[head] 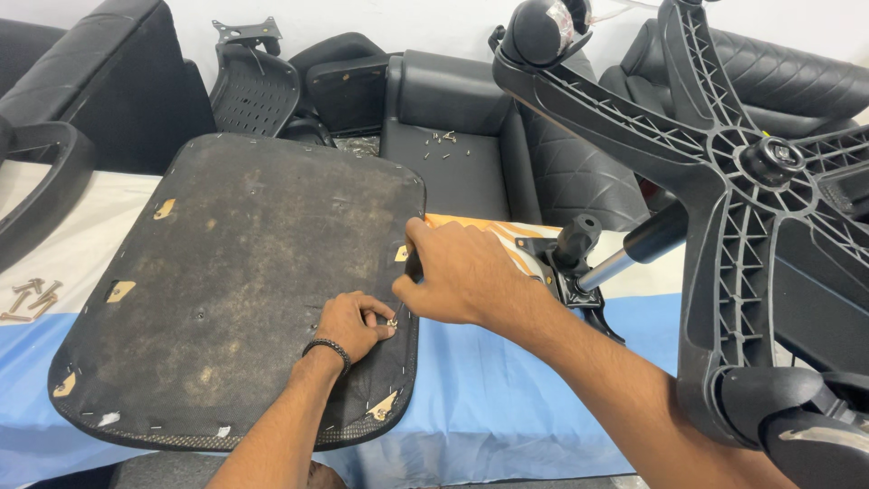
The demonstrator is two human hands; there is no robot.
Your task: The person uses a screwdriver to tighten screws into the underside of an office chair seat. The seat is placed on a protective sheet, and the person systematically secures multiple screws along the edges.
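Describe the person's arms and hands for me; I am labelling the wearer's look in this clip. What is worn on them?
Both forearms are bare, with no sleeves in view. The left hand has a dark braided band round its wrist. The right hand shows no glove, watch or ring that I can make out.

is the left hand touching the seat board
Touching. The head view shows the left hand resting on the seat board, fingertips pinching a small screw at its surface.

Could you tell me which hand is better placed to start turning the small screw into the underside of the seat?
Probably the left hand: its fingertips already pinch the small screw against the seat base. The right hand grips the base's edge, apparently steadying it.
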